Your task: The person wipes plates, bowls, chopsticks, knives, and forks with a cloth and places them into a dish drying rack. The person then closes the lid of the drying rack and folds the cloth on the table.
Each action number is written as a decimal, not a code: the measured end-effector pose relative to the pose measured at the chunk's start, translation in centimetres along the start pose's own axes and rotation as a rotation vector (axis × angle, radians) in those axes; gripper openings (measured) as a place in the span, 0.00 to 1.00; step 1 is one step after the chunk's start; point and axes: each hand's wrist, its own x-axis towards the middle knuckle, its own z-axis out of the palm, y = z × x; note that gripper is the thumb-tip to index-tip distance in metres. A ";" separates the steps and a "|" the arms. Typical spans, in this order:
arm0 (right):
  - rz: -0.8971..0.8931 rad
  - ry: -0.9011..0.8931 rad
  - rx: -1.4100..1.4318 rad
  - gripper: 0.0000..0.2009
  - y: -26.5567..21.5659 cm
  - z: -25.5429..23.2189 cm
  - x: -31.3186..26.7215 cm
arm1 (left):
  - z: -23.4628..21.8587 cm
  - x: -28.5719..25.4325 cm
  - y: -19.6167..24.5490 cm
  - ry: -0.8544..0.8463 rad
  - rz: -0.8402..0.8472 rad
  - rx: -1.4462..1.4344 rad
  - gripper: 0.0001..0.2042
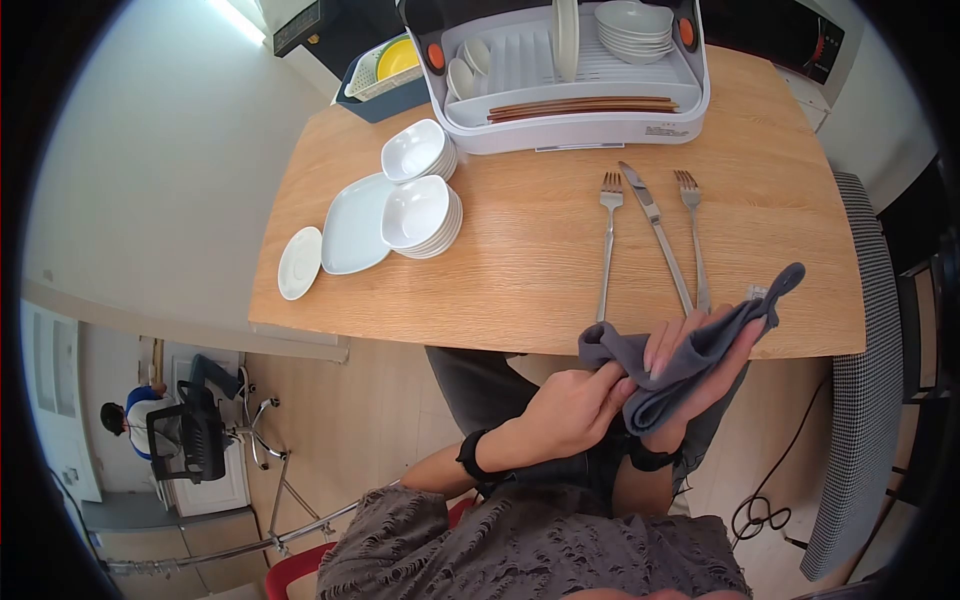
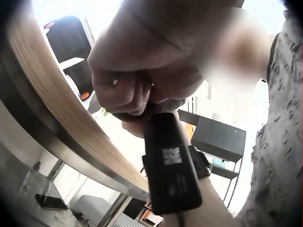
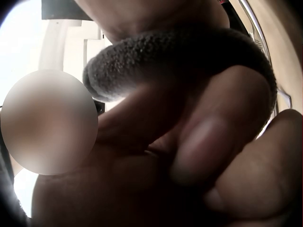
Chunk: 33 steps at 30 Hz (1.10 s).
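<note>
In the head view a dark grey cloth (image 1: 690, 365) is bunched between both hands, just off the table's front edge. My left hand (image 1: 570, 412) has its fingers curled and pinches the cloth's near left end. With fingers wrapped around the folds, my right hand (image 1: 725, 365) holds the cloth's middle; one end sticks up past it to the right. The right wrist view shows the cloth (image 3: 137, 59) close up between fingers. I cannot tell whether anything lies inside the folds. Beyond the hands lie a fork (image 1: 608, 240), a table knife (image 1: 660, 230) and a second fork (image 1: 692, 230), handles toward me.
A white dish rack (image 1: 600, 125) at the back holds plates, stacked bowls and chopsticks (image 1: 580, 108). On the left stand two stacks of white bowls (image 1: 420, 215), a pale tray (image 1: 350, 230) and a small plate (image 1: 300, 262). A checked bench (image 1: 850, 400) flanks the table; a person (image 1: 150, 420) sits far left.
</note>
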 end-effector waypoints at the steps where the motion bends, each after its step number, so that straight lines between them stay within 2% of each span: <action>1: -0.007 -0.117 0.002 0.26 0.0 -0.7 0.5 | 0.1 0.1 -0.3 -0.040 0.005 0.040 0.10; 3: 0.002 -0.103 0.016 0.26 -0.2 -0.8 0.6 | 0.4 0.2 -0.7 -0.082 0.013 0.079 0.10; 5: 0.011 -0.090 0.030 0.27 -0.4 -0.9 0.7 | 0.7 0.2 -0.9 -0.042 0.068 0.112 0.09; 11: -0.005 -0.093 0.024 0.25 -0.7 -1.6 0.4 | 0.8 0.4 -0.6 -0.084 0.033 0.096 0.07; 13: -0.001 0.158 -0.087 0.25 -0.8 -1.6 0.0 | 0.8 0.4 -0.5 -0.103 0.009 0.089 0.07; 14: 0.000 0.159 -0.087 0.25 -0.6 -1.8 0.2 | 0.8 0.4 -0.5 -0.118 -0.015 0.083 0.07; 16: -0.035 0.326 -0.275 0.28 0.0 -2.4 0.6 | 1.4 0.4 -1.0 -0.071 0.041 0.037 0.08; 17: -0.034 0.328 -0.277 0.28 0.1 -2.4 0.7 | 1.6 0.4 -1.2 -0.023 0.099 -0.009 0.10; 19: 0.002 0.439 -0.196 0.30 0.2 -2.5 0.8 | 1.2 0.6 -1.5 -0.053 0.094 0.019 0.10; 25: 0.027 0.242 -0.296 0.29 0.3 -3.8 0.4 | 0.8 0.6 -1.9 -0.122 0.049 0.065 0.11; 29: -0.028 0.304 -0.158 0.27 -0.3 -1.2 0.1 | 0.1 0.8 -1.9 -0.173 0.054 0.132 0.12; 31: -0.011 0.111 -0.147 0.26 -0.8 -1.4 -0.4 | 0.1 0.6 -2.1 -0.152 0.084 0.116 0.12; 32: -0.009 0.110 -0.147 0.26 -0.6 -1.3 -0.3 | 0.1 0.6 -2.1 -0.134 0.114 0.100 0.12; 33: -0.033 0.203 -0.202 0.25 -0.2 -1.3 -0.1 | 0.1 0.6 -2.1 -0.133 0.114 0.100 0.12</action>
